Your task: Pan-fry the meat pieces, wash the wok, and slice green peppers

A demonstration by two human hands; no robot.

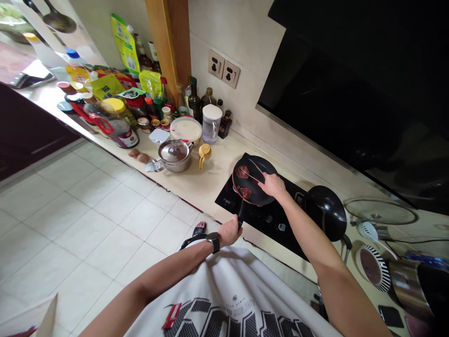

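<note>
Beside the black glass gas hob, a long pale kitchen counter running away to the far left, with cream square floor tiles below its near edge and a dark range hood above and behind. Left of the hob along that counter, a lidded steel saucepan, then a crowded row of oil bottles and sauce packets. Right of the hob's middle, a black wok. Over the hob's left half, a black frying pan holding two dark red round slices, its handle angling down-left toward the body; whether resting or lifted, impossible to tell. Hands well apart: left hand wrapped around the handle's end, black wristwatch just behind it; right hand, nearer the pan's middle, over the far side, gripping a thin utensil that reaches toward the slices.
</note>
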